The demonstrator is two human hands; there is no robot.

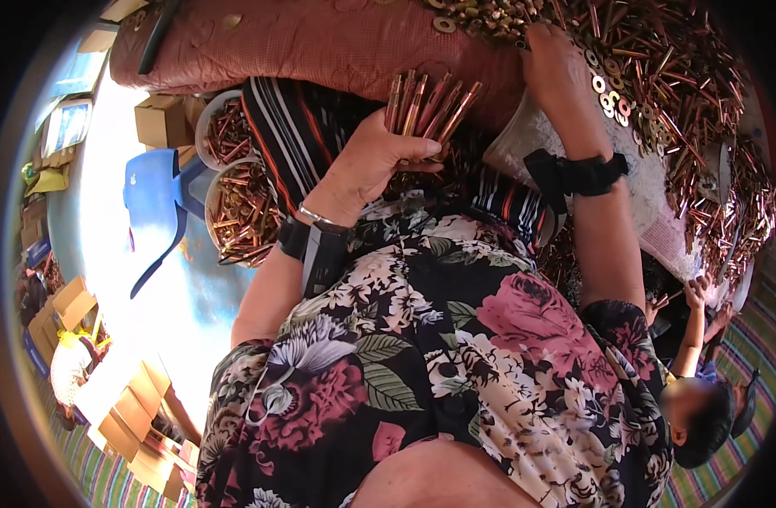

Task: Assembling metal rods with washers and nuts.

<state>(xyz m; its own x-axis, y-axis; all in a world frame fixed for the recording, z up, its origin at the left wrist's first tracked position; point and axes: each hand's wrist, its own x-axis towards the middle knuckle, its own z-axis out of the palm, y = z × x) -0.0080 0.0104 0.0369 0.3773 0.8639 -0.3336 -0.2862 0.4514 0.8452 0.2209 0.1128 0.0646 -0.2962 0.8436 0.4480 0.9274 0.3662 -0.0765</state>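
My left hand (375,157) is closed round a bundle of slim copper-coloured metal rods (422,106), which look like anchor bolts. Their ends fan upward above my thumb. My right hand (557,72) reaches to the edge of a pile of small brassy metal pieces (489,15), possibly nuts. Its fingers are bent together at the pile, and what they pinch is too small to make out. Loose flat washers (612,97) lie right beside that hand. Beyond it spreads a large heap of similar copper-coloured rods (659,51).
A reddish padded cloth (337,42) lies in front of me. Tubs of rods (244,207) stand at my left, near a blue plastic chair (155,186) and cardboard boxes (159,118). Another person (697,415) sits at the lower right, hands at the heap's edge.
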